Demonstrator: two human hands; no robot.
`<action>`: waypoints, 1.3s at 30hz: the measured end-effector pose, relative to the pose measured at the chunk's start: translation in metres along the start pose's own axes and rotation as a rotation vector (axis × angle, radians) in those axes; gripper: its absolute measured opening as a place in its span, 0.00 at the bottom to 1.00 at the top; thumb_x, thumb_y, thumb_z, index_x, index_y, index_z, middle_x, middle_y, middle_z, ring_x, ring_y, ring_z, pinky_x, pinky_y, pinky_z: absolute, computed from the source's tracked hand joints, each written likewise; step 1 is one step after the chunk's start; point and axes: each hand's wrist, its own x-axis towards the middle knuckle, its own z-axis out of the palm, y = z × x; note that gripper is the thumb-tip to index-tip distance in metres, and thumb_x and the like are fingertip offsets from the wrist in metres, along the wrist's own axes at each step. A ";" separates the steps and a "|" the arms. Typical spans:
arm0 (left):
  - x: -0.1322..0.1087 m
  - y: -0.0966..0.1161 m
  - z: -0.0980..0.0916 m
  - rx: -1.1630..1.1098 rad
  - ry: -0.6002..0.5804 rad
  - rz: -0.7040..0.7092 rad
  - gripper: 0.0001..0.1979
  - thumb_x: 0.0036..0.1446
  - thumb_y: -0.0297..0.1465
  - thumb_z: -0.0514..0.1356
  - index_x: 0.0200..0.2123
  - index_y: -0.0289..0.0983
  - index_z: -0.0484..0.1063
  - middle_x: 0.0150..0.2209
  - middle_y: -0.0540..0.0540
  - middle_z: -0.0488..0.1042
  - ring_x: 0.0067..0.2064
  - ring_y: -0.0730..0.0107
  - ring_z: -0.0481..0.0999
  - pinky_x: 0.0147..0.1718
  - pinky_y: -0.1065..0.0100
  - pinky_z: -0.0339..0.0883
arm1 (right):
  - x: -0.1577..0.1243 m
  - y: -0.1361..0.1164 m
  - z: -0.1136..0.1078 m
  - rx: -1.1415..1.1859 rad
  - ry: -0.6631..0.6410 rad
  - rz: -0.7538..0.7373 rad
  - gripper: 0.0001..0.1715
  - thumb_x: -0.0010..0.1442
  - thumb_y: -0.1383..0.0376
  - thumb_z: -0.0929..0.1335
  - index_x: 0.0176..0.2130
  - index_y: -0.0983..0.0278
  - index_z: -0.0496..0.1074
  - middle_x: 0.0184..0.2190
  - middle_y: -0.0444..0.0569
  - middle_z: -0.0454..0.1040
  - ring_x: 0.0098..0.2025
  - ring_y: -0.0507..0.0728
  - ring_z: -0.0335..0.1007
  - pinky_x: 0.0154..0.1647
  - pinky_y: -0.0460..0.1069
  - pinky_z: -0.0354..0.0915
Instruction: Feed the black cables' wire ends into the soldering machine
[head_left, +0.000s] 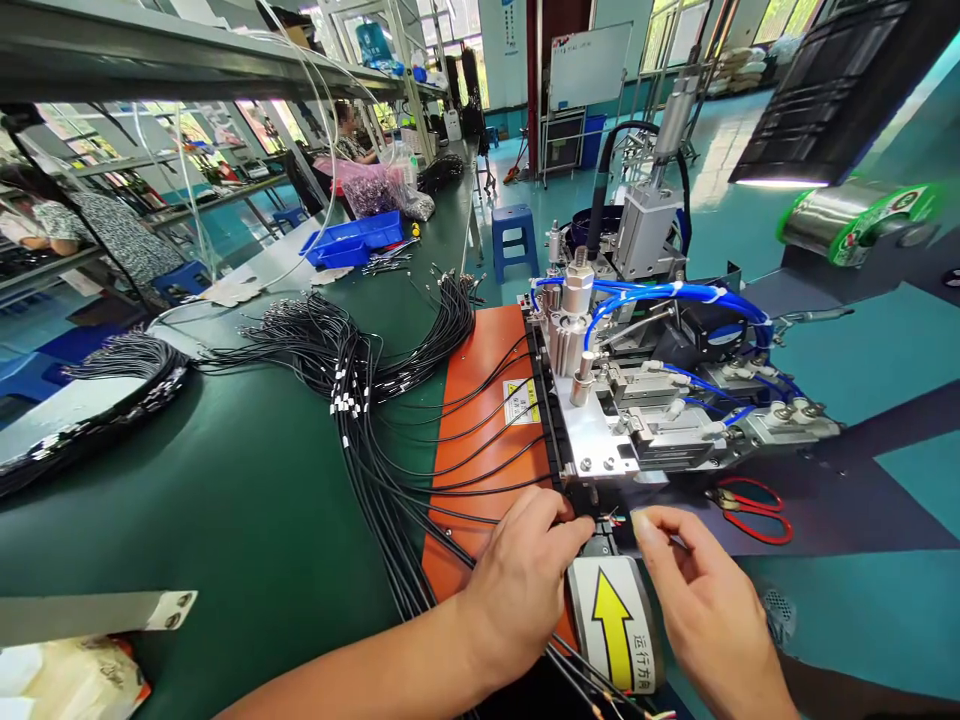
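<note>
My left hand [525,570] is closed at the front edge of the machine, with its thumb and forefinger pressing a black cable at a small holder [602,540]. Fine coloured wires [615,518] stick out of the cable's end just past those fingertips. Right beside them is my right hand [701,605], thumb and forefinger pinched together; whatever sits in that pinch is too small to make out. Between my hands lies a round white cover [613,620] with a yellow arrow. Several black cables cross the orange plate [487,350] into the machine [577,340].
Bundles of black cables [322,350] lie on the green table [262,500]. Red-handled scissors [757,510] rest right of the machine, below a solder spool [847,225]. A blue bin [352,240] stands farther back. A metal strip [97,615] juts in at left. Another person [127,240] sits far left.
</note>
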 end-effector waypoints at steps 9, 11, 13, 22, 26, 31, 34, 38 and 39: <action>0.001 -0.001 0.003 -0.044 0.020 0.006 0.10 0.64 0.21 0.58 0.43 0.35 0.78 0.38 0.44 0.74 0.40 0.64 0.71 0.38 0.65 0.71 | 0.001 -0.008 0.001 -0.147 -0.026 -0.078 0.24 0.60 0.42 0.66 0.37 0.57 0.76 0.27 0.45 0.77 0.27 0.56 0.72 0.26 0.47 0.68; 0.001 -0.002 0.004 -0.054 0.030 0.023 0.11 0.64 0.21 0.58 0.44 0.35 0.78 0.38 0.44 0.75 0.40 0.64 0.72 0.38 0.65 0.71 | 0.003 -0.006 0.001 -0.142 -0.038 -0.079 0.25 0.60 0.41 0.66 0.38 0.58 0.76 0.25 0.45 0.76 0.25 0.56 0.71 0.24 0.47 0.67; 0.000 -0.003 0.004 -0.061 0.045 0.040 0.11 0.65 0.22 0.57 0.44 0.35 0.78 0.38 0.43 0.75 0.39 0.64 0.72 0.37 0.66 0.71 | 0.005 -0.005 0.001 -0.142 -0.042 -0.101 0.26 0.61 0.42 0.66 0.39 0.59 0.76 0.24 0.45 0.76 0.24 0.56 0.70 0.21 0.47 0.66; 0.001 -0.003 0.004 -0.065 0.073 0.074 0.10 0.64 0.21 0.57 0.44 0.33 0.78 0.37 0.43 0.75 0.37 0.64 0.71 0.35 0.65 0.69 | 0.008 -0.004 -0.002 -0.143 -0.114 -0.092 0.26 0.62 0.42 0.64 0.43 0.59 0.74 0.23 0.44 0.74 0.22 0.54 0.66 0.18 0.46 0.62; 0.001 -0.002 0.003 -0.072 0.066 0.064 0.10 0.65 0.21 0.57 0.43 0.34 0.78 0.37 0.43 0.76 0.38 0.64 0.71 0.36 0.66 0.70 | 0.007 0.001 -0.002 -0.121 -0.116 -0.105 0.23 0.64 0.44 0.64 0.43 0.58 0.73 0.24 0.43 0.73 0.23 0.54 0.66 0.18 0.46 0.61; 0.001 -0.002 0.004 -0.075 0.064 0.051 0.10 0.65 0.22 0.57 0.44 0.34 0.78 0.38 0.44 0.76 0.38 0.64 0.72 0.36 0.65 0.70 | 0.009 0.005 -0.002 -0.164 -0.119 -0.222 0.20 0.66 0.46 0.63 0.37 0.58 0.71 0.27 0.45 0.73 0.22 0.54 0.63 0.18 0.46 0.60; 0.000 -0.002 0.004 -0.073 0.071 0.054 0.09 0.65 0.22 0.58 0.43 0.34 0.78 0.38 0.43 0.76 0.38 0.63 0.72 0.36 0.65 0.70 | 0.011 0.005 -0.001 -0.200 -0.114 -0.219 0.20 0.66 0.45 0.62 0.37 0.57 0.70 0.27 0.45 0.72 0.20 0.52 0.59 0.16 0.46 0.59; 0.001 -0.003 0.005 -0.076 0.077 0.068 0.10 0.65 0.21 0.57 0.43 0.34 0.78 0.37 0.43 0.76 0.38 0.63 0.72 0.36 0.65 0.70 | 0.011 0.004 0.000 -0.217 -0.122 -0.197 0.22 0.66 0.44 0.61 0.37 0.57 0.70 0.26 0.44 0.71 0.19 0.52 0.56 0.16 0.47 0.58; 0.001 -0.003 0.005 -0.076 0.077 0.068 0.10 0.65 0.22 0.57 0.44 0.34 0.78 0.37 0.43 0.76 0.38 0.63 0.72 0.36 0.65 0.70 | 0.011 0.004 0.000 -0.224 -0.115 -0.201 0.22 0.66 0.44 0.61 0.37 0.57 0.70 0.26 0.44 0.71 0.20 0.53 0.57 0.17 0.47 0.58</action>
